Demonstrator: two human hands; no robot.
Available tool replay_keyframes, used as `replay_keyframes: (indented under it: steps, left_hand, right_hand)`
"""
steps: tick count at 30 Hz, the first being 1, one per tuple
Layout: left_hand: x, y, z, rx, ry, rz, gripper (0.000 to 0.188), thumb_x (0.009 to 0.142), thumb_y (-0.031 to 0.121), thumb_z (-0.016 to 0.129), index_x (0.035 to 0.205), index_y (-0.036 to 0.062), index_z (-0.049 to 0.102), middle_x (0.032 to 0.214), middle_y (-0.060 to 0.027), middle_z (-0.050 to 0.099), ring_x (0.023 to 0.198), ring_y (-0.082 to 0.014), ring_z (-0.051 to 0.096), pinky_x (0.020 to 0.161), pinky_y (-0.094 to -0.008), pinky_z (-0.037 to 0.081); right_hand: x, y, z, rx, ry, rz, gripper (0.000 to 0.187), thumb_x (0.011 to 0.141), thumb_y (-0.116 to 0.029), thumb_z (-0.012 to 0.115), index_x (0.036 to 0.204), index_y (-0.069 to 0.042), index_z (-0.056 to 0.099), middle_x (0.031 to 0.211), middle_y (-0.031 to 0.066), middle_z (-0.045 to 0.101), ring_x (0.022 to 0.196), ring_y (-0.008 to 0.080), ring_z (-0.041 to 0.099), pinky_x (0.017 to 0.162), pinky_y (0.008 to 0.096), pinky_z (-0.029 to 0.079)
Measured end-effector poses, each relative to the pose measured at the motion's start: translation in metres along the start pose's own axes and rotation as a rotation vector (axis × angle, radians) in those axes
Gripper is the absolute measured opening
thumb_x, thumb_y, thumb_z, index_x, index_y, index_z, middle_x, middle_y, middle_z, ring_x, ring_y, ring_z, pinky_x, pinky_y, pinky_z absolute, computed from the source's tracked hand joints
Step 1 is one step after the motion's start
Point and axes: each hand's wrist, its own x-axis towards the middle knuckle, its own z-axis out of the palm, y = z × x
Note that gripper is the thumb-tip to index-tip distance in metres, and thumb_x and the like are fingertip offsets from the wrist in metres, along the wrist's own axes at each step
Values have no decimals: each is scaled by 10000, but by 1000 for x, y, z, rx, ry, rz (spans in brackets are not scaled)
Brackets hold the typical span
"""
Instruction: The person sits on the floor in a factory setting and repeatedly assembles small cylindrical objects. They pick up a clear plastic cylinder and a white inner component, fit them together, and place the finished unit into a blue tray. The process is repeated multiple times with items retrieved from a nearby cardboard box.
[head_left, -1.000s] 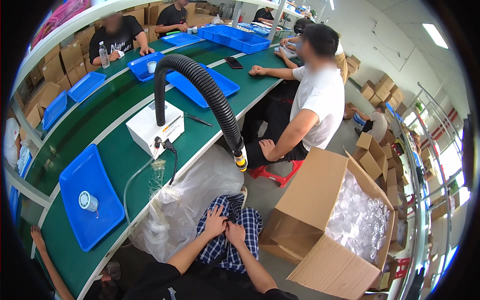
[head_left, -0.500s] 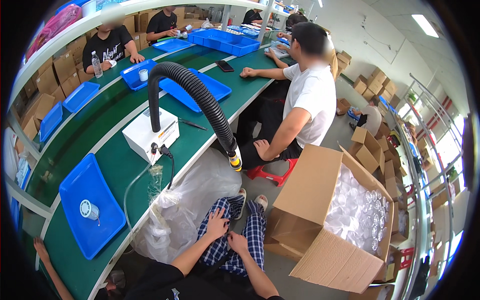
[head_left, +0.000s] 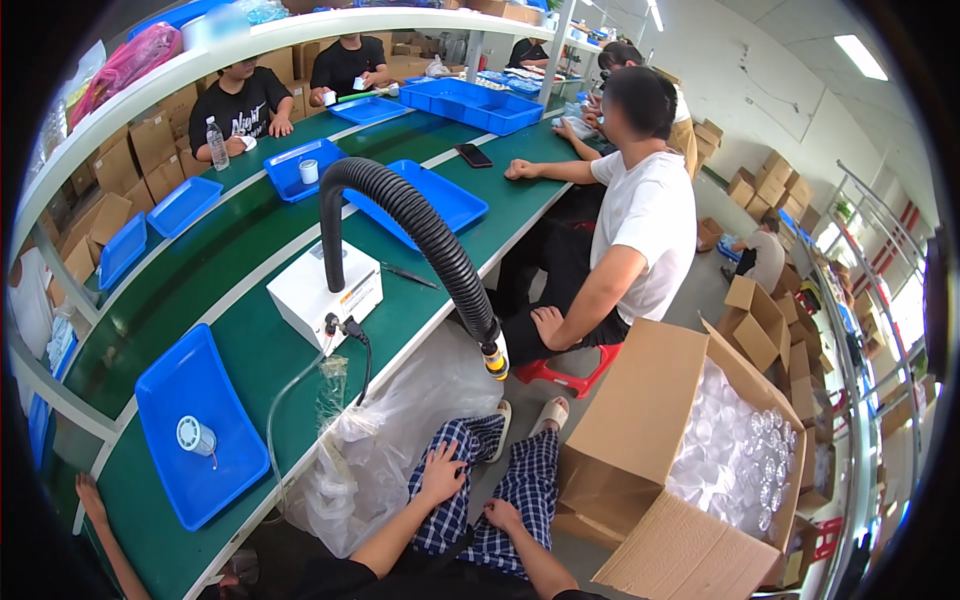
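Note:
My left hand (head_left: 443,474) lies on my left thigh, fingers spread over the blue checked trousers (head_left: 522,476), with nothing in it. On the inner side of my right thigh rests my right hand (head_left: 503,514), its fingers curled in and no object visible in them. Ahead to the left, a blue tray (head_left: 215,400) on the green workbench (head_left: 255,352) holds a small white cylindrical part (head_left: 196,435) with a short wire. Neither hand touches it. Beyond stands a white box-shaped machine (head_left: 325,298) with a black ribbed hose (head_left: 425,215), whose yellow-ringed end hangs past the bench edge.
Clear plastic bags (head_left: 345,490) hang between bench and legs. At right, an open carton (head_left: 625,410) holds clear plastic pieces (head_left: 735,440). A co-worker in white (head_left: 650,220) sits ahead on a red stool (head_left: 575,372). Another person's hand (head_left: 90,492) rests at the bench's left end.
The whole view has shifted, so the scene sits lower and farther right. My legs are slightly wider apart, and my right hand has moved with the right thigh. My left hand stays spread.

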Motion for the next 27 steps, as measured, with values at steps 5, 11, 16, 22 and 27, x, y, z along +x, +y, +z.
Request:
replay_keyframes:
  steps: [5,11,16,22,27]
  left_hand:
    - [2,-4,4,79,42,2,280,741,187,639,1014,154,689,1420,-131,355,1330,-330,277,1069,-498,223]
    - [-14,15,48,431,-249,314,190,716,174,612,892,128,670,1145,-116,587,1152,-284,492,1000,-494,299]
    - [-14,54,70,301,-763,207,212,740,185,610,916,75,652,928,-134,669,901,-281,639,890,-464,423]
    - [-21,50,88,119,-776,34,280,757,219,585,944,15,632,970,-193,651,927,-331,628,819,-449,484]
    - [-20,55,76,21,-681,-57,337,761,248,576,962,-20,619,962,-231,641,927,-352,622,819,-449,486]
  right_hand:
    - [6,9,5,22,14,-19,339,824,-343,497,1087,-190,648,1043,99,657,978,288,616,854,415,477]
    - [-9,15,-6,43,58,-84,349,837,-333,472,1114,-185,623,1057,129,645,1003,306,603,849,419,480]
    - [-5,28,-10,181,81,-105,319,836,-286,477,1092,-172,631,999,122,656,958,303,610,823,394,481]
    - [4,12,-6,205,125,-141,300,847,-212,450,1065,-144,645,1008,168,646,952,326,609,835,406,479]
    - [30,10,7,369,191,-166,279,848,-240,480,1013,-119,670,995,185,647,928,348,618,824,415,484]
